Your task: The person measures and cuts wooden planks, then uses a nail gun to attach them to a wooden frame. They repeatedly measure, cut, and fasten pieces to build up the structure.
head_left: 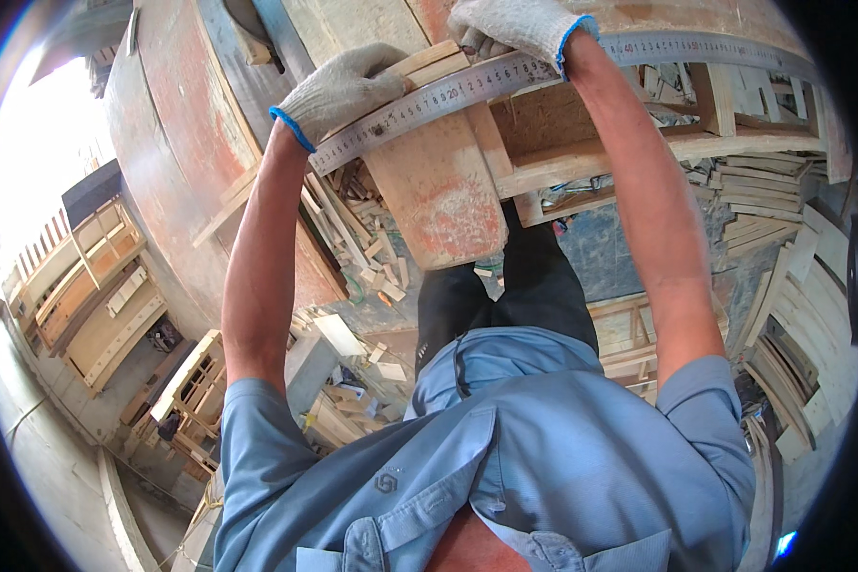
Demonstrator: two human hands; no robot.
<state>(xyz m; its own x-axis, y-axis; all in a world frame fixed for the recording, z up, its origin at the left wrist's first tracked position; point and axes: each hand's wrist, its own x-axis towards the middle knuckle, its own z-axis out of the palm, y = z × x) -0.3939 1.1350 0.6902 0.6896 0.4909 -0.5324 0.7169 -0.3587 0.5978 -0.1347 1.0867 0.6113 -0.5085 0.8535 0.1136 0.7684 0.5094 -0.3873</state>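
Note:
A long metal ruler [448,93] lies across a stack of wooden strips [429,63] on a worn, red-stained bench top [443,191]. My left hand [338,91], in a white knit glove with a blue cuff, presses down on the ruler's left part. My right hand [520,27], gloved the same way, rests on the ruler and the wood further right, near the top edge. The ruler runs on to the right past my right wrist. Both forearms reach up from my blue shirt.
Wood offcuts [372,257] litter the floor below the bench. Wooden frames [95,286] are stacked at the left, a small slatted crate [195,381] stands lower left, and planks [763,191] pile up at the right. A large red-stained board [176,143] stretches along the left.

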